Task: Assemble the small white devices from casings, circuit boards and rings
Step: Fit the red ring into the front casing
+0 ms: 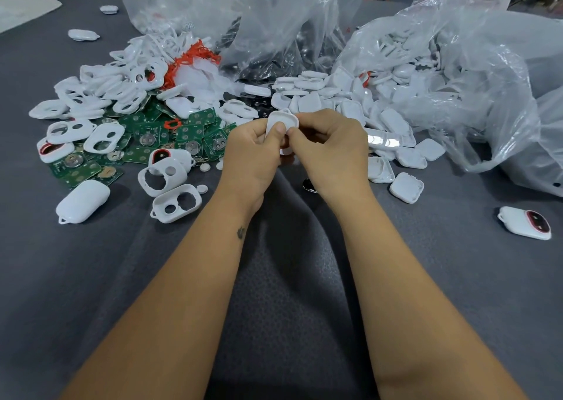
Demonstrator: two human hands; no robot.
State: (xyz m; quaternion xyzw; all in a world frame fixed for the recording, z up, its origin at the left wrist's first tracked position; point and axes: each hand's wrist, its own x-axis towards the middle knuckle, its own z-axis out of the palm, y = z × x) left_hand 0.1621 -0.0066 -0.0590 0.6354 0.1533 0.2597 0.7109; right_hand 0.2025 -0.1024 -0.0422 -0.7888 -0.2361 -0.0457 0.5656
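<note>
Head cam: both hands meet at table centre, gripping one white casing (281,125) between them. Left hand (254,152) curls round its left side, thumb pressed on the face; right hand (330,146) pinches its right edge w/ thumb and fingers. The casing sits above the fingertips, loop end up, lifted off the grey cloth (289,277). Left of the hands: green circuit boards (182,131) and open casing fronts (91,94), w/ red rings (189,58) behind. Right: white casing backs (350,97) spilling from clear plastic bags (457,64). One finished device (525,222) lies well apart, far right.
</note>
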